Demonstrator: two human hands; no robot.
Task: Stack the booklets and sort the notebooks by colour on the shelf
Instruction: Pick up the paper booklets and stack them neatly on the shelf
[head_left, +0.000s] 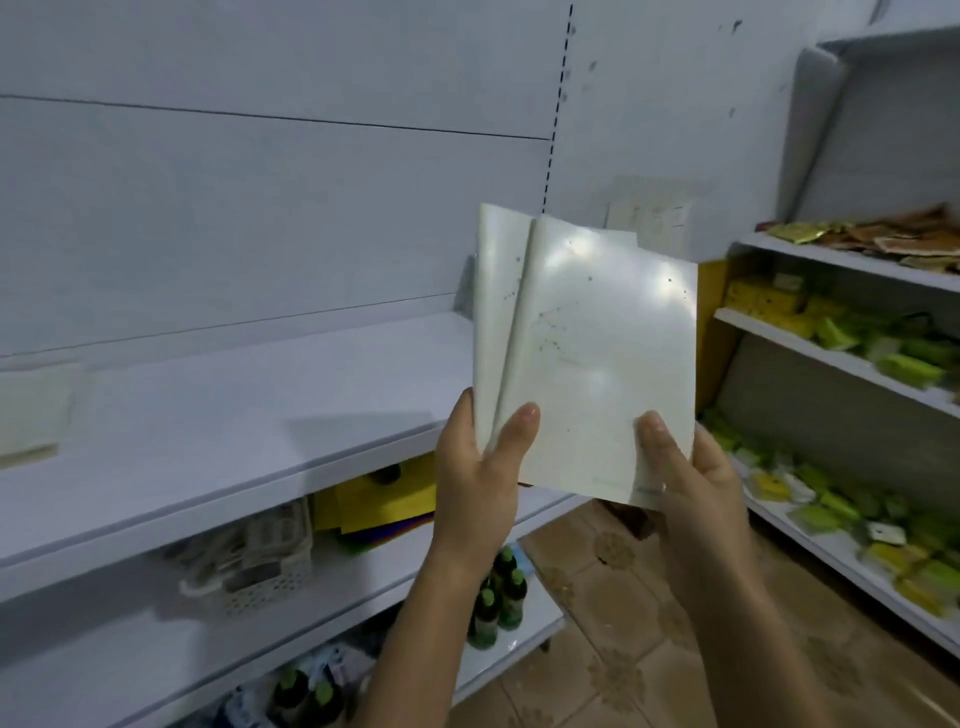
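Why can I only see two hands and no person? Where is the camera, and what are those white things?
There is no machine here, just a person. The camera sits on their head and looks forward and down, so you see what they see: only their arms and hands.

The left hand and the right hand both have a grip on the bottom edge of two shiny white booklets, thumbs in front. The booklets are fanned apart a little, one behind the other, and are held up in the air.

Behind them is a white shelf. At its far left lies a pale flat pad, too blurred to say more. Lower down are a white basket and bottles with green caps. Shelves on the right hold yellow and green packets.
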